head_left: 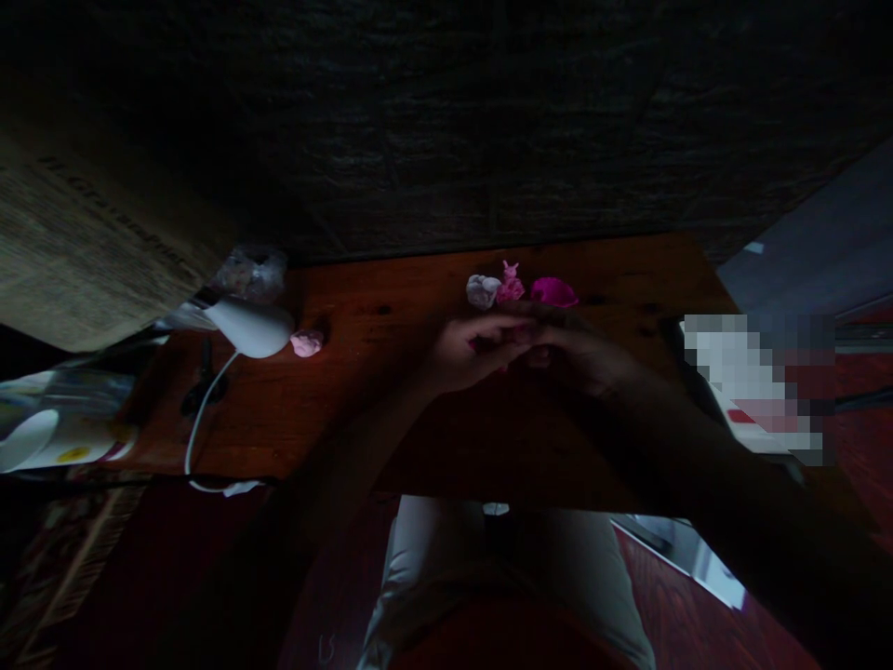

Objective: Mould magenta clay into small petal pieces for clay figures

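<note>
My left hand (471,352) and my right hand (582,346) meet over the wooden table, fingers bent and pressed together. Between their fingertips shows a small piece of dark pink modelling clay (522,332), mostly hidden by the fingers. Just beyond the hands stands a small pink figure (511,282) with two ear-like points on top. To its left sits a whitish lump (482,291), and to its right lies a bright magenta piece (554,292) with a scalloped edge.
On the table (335,409), a pale pink lump (307,342) lies beside a white rounded device (255,326) with a white cable. Dark scissors (205,381) lie left of it. A white cup (66,439) rests sideways at far left. A blurred-out white object (750,391) is at right.
</note>
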